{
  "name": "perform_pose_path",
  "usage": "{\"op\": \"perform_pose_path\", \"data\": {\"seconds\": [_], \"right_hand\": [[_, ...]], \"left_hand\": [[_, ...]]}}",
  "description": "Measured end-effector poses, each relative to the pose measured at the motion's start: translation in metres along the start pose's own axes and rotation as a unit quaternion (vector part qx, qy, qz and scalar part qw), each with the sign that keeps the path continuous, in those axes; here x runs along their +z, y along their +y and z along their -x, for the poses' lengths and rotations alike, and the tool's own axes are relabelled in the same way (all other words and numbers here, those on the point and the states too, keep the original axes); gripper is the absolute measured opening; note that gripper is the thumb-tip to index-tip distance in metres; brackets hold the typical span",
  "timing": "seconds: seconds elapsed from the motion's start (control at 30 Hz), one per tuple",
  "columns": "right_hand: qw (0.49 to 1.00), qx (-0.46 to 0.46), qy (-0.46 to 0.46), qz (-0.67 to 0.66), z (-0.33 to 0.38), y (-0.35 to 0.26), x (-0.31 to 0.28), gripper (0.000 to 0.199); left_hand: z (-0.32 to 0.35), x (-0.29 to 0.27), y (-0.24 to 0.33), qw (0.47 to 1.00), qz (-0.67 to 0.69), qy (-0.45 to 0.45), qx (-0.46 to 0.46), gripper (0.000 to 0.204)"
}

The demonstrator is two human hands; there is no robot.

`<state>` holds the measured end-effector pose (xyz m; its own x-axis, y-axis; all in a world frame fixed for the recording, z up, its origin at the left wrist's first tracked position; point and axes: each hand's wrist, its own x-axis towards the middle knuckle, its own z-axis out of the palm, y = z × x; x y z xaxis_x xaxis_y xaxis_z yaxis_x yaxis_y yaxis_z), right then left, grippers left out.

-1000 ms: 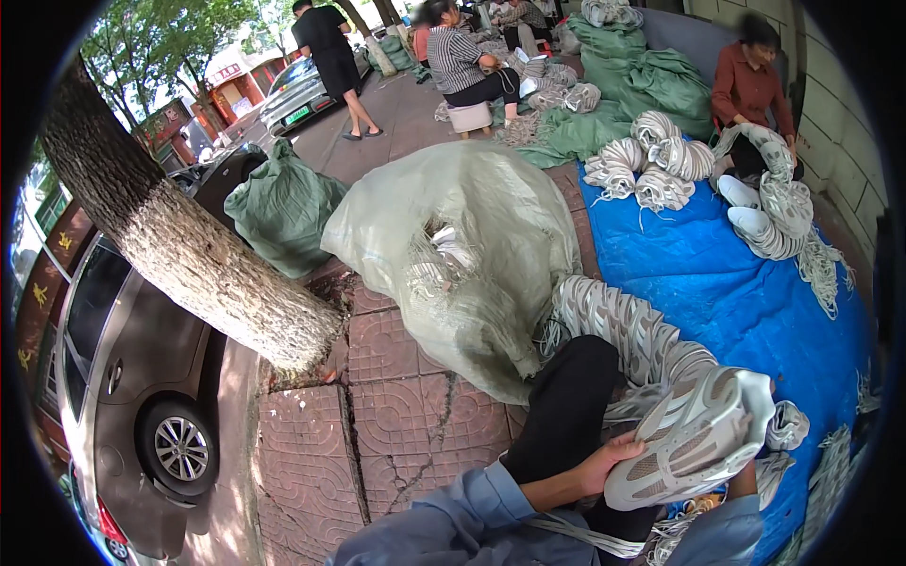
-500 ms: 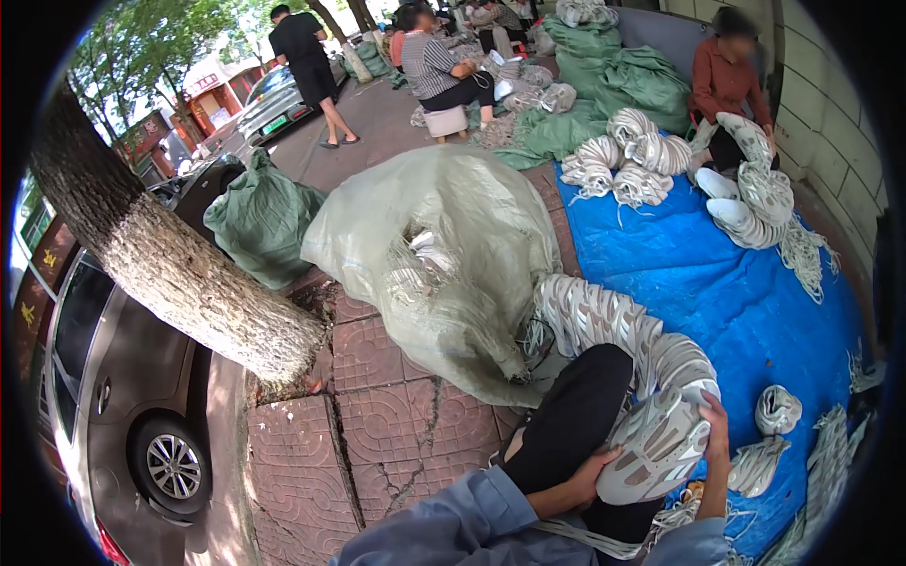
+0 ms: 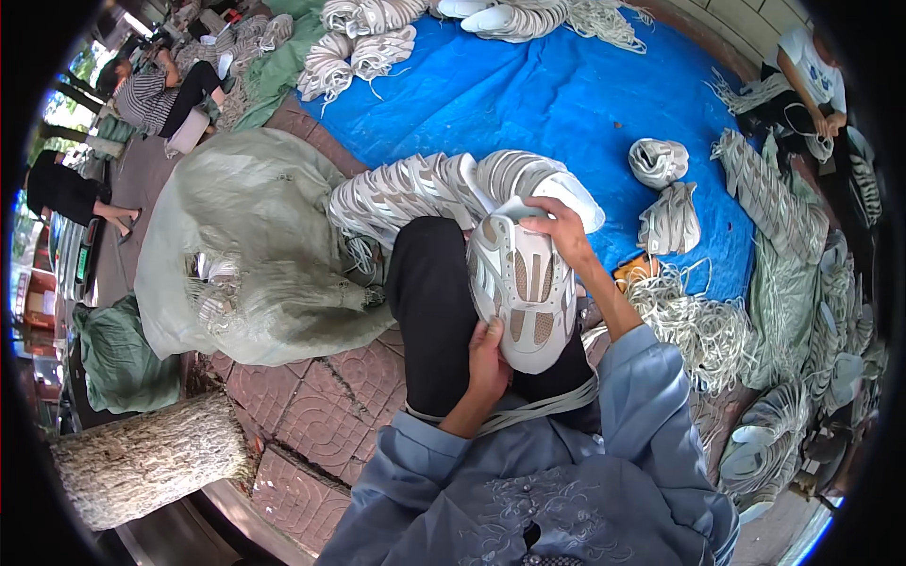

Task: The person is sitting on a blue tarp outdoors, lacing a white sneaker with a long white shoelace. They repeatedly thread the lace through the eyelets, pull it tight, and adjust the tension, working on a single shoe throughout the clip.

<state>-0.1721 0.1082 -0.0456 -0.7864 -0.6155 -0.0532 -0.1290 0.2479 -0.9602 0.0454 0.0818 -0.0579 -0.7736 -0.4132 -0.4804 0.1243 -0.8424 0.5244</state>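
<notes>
A white and grey sneaker upper (image 3: 525,297) with beige mesh panels rests over my lap, its toe toward my body. My left hand (image 3: 488,366) grips its side near the toe, thumb on top. At the far collar end, my right hand (image 3: 562,231) is closed on the edge, its fingers partly over the opening. Just beyond lies a long row of nested sneaker uppers (image 3: 406,193), reaching from the big sack to my knees. Loose pale laces (image 3: 514,415) lie across my thighs.
A large pale sack (image 3: 255,283) stands at left on paving, near a tree trunk (image 3: 156,457). Blue sheeting (image 3: 566,104) spreads ahead, with bundled uppers (image 3: 670,217) on it. A heap of laces (image 3: 698,325) lies at right. Other people sit nearby, one at far right (image 3: 812,80).
The view has swung to the right and down, so surroundings appear shifted left and tilted. The held upper now shows its top more fully, toe toward me; both hands keep hold.
</notes>
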Motion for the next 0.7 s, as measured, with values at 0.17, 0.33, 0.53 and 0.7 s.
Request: {"op": "perform_pose_path", "data": {"seconds": [0.17,0.33,0.53,0.7], "right_hand": [[0.995,-0.067,-0.001,0.074,0.006,-0.002,0.019,0.043],[0.972,-0.011,0.028,0.232,0.006,-0.029,0.035,0.038],[0.956,-0.020,0.069,0.284,0.007,-0.025,0.044,0.041],[0.992,-0.090,0.046,0.079,0.023,-0.003,0.011,0.041]], "left_hand": [[0.016,-0.014,0.006,0.997,-0.064,0.025,-0.025,0.033],[0.000,-0.023,0.009,0.994,-0.055,0.029,-0.085,0.034],[0.012,-0.012,0.037,0.973,-0.171,0.053,-0.142,0.034],[0.067,-0.018,0.048,0.777,-0.615,-0.130,0.035,0.025]]}}
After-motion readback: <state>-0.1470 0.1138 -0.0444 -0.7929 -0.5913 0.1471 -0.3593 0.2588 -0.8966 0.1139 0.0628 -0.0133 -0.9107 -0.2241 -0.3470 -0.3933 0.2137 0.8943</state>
